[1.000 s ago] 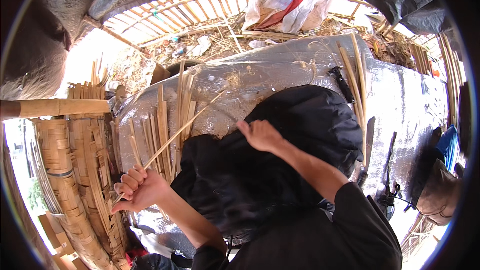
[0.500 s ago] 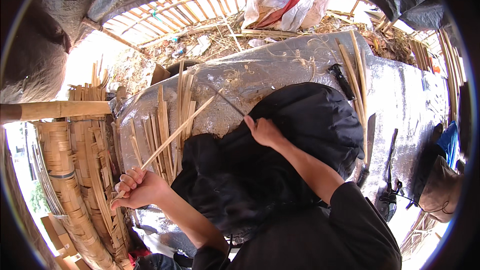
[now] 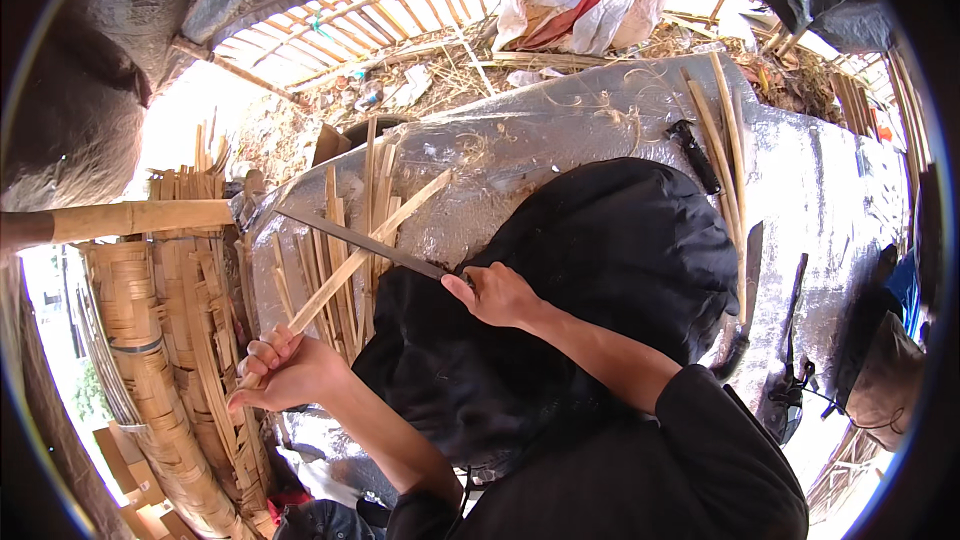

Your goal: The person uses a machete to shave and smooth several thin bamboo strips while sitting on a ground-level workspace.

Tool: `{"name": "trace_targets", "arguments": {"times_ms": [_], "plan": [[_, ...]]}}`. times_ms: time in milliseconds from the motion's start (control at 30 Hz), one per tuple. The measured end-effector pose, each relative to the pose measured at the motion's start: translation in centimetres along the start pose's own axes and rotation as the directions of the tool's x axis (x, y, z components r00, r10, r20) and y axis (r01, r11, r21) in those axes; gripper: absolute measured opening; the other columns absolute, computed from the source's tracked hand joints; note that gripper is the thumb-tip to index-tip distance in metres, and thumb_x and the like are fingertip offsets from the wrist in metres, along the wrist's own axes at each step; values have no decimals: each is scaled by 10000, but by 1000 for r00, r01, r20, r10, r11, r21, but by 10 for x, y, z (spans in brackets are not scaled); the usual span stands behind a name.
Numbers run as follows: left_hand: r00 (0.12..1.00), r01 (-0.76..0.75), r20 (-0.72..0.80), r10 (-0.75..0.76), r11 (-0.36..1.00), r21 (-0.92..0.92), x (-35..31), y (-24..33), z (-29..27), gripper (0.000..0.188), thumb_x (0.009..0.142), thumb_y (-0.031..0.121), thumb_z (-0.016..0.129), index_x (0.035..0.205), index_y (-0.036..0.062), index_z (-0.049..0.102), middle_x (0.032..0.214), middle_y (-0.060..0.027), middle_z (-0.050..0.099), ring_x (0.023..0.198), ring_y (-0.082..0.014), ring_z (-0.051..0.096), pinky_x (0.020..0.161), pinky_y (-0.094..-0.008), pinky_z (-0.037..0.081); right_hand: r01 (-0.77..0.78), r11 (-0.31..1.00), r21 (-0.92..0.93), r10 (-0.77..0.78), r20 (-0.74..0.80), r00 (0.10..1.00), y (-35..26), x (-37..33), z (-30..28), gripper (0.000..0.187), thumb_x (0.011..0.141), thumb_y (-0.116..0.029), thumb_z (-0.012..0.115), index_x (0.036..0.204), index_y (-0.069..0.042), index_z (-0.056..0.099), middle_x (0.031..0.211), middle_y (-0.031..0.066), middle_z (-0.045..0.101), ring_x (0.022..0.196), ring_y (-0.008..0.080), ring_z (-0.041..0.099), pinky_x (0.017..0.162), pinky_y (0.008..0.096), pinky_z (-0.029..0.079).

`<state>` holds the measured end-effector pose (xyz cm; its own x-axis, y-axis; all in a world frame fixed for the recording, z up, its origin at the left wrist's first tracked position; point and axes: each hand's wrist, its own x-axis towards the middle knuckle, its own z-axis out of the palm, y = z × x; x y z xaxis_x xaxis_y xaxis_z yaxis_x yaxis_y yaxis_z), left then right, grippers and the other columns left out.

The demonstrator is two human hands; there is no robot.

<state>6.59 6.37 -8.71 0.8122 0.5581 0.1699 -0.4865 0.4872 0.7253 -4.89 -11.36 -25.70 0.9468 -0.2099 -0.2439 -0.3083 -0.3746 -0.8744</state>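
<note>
My left hand point(image 3: 285, 372) is closed around the lower end of a pale bamboo strip point(image 3: 330, 290), which slants up and away to the right. In my right hand point(image 3: 500, 295) is the handle of a long, straight-bladed knife point(image 3: 330, 230). Its blade points to the far left and lies across the strip above my left hand; whether it touches the wood I cannot tell. Black cloth point(image 3: 620, 230) covers my lap beneath both hands. Several cut bamboo strips point(image 3: 335, 250) lie behind the held one, on a silver sheet point(image 3: 500, 140).
A black-handled tool point(image 3: 692, 155) and long strips point(image 3: 737, 150) lie on the sheet's right side. Woven bamboo rolls point(image 3: 130, 340) stand at the left, under a thick bamboo pole point(image 3: 140, 218). Beyond the sheet are a white-and-red sack point(image 3: 590, 15) and scattered shavings.
The knife has swung left and nearer, from pointing away beside the strip's tip to crossing the strip. My right hand has come slightly nearer and left; my left hand keeps its hold.
</note>
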Motion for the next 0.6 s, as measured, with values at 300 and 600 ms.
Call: {"name": "trace_targets", "arguments": {"times_ms": [300, 600], "plan": [[992, -22, 123, 28, 999, -50, -18, 0, 1, 741, 909, 801, 408, 587, 134, 397, 546, 30, 274, 514, -118, 238, 506, -276, 214, -30, 999, 23, 29, 37, 999, -38, -23, -2, 672, 997, -619, 446, 924, -19, 739, 792, 301, 682, 799, 500, 675, 753, 547, 561], [989, -47, 139, 52, 998, -39, -33, -3, 22, 727, 913, 794, 421, 595, 140, 384, 565, 35, 218, 531, -119, 210, 523, -282, 195, -148, 985, 86, 138, 109, 984, -31, -13, -21, 709, 1004, -617, 426, 806, 4, 705, 836, 315, 668, 897, 499, 655, 839, 532, 524]]}}
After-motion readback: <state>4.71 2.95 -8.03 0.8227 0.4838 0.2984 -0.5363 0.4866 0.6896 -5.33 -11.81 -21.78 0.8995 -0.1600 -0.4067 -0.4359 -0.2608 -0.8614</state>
